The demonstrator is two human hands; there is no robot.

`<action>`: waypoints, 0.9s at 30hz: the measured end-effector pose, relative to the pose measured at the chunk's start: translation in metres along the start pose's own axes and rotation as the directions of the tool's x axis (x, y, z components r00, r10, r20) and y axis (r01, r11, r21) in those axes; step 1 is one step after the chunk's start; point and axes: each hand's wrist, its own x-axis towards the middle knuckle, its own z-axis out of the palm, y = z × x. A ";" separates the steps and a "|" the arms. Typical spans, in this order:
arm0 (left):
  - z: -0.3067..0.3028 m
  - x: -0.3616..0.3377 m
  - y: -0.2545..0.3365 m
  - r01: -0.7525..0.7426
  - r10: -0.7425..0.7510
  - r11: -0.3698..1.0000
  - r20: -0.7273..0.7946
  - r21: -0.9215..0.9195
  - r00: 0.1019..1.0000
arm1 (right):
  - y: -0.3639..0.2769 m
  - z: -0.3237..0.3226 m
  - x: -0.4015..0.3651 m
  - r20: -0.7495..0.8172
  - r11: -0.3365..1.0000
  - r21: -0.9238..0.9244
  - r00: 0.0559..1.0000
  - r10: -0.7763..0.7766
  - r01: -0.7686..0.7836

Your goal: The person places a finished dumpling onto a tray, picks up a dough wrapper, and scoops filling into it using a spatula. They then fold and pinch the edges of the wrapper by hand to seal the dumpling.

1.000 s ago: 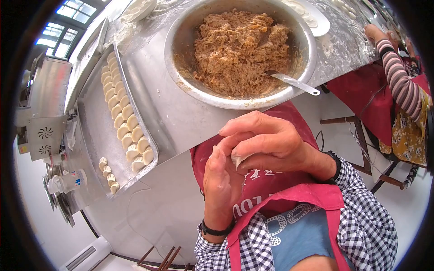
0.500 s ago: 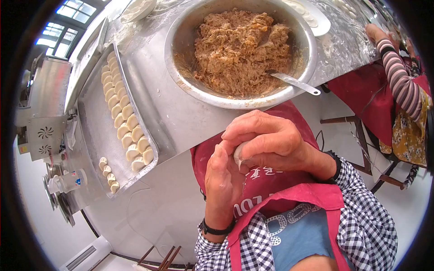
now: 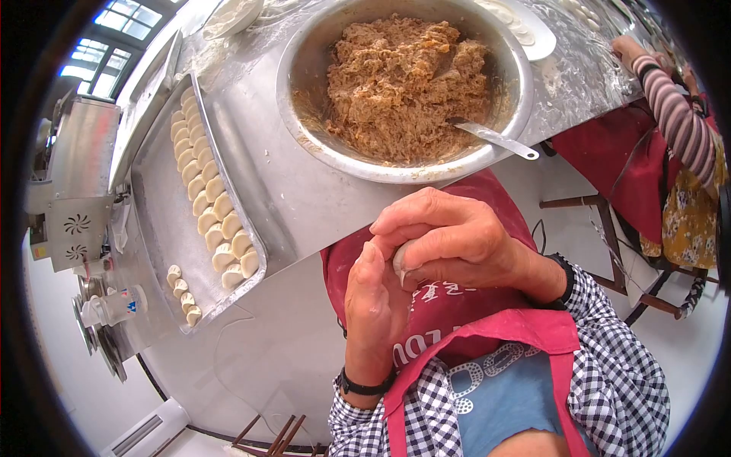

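Both of my hands are cupped together around a dumpling point(image 3: 400, 264), just off the table edge and in front of the red apron. Only a pale sliver of its dough shows; the rest is hidden by fingers. My right hand point(image 3: 468, 247) curls over it, thumb and fingers pinching the wrapper. From the other side, my left hand point(image 3: 373, 308) presses against it with fingers held close together. Beyond them stands a wide metal bowl point(image 3: 312, 150) of minced filling point(image 3: 407, 87), with a metal spreader point(image 3: 499, 141) leaning on its rim.
To the left lies a metal tray point(image 3: 171, 236) with rows of finished dumplings point(image 3: 204, 190) and a few smaller ones point(image 3: 180, 287) near its front corner. A white plate point(image 3: 539, 39) of wrappers is behind the bowl. At right, a co-worker's striped sleeve point(image 3: 678, 114) reaches over the floured table.
My fingers have shifted very slightly around the dumpling. The co-worker's arm at the right has moved a little. Bowl and tray stay where they were.
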 end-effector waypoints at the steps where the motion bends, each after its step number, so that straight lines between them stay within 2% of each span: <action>1: -0.001 0.000 -0.001 -0.002 0.002 1.000 -0.007 0.002 1.000 | 0.000 0.000 0.000 0.002 1.000 0.000 1.000 0.008 -0.008; 9: 0.000 0.001 -0.001 -0.010 0.011 0.999 -0.019 0.032 1.000 | 0.001 0.000 -0.001 0.014 1.000 -0.001 1.000 0.019 -0.019; 17: -0.001 0.002 0.000 -0.016 0.017 1.000 0.058 -0.005 0.998 | 0.001 0.001 -0.001 -0.015 1.000 -0.002 1.000 0.003 -0.003; 24: 0.004 0.002 0.001 -0.005 0.005 1.000 0.000 0.011 1.000 | 0.003 -0.002 0.000 0.022 0.999 0.001 0.999 -0.043 0.043; 27: 0.004 0.000 0.001 -0.009 0.009 1.000 0.001 0.004 1.000 | 0.000 0.002 0.001 -0.022 0.999 -0.040 1.000 -0.009 0.008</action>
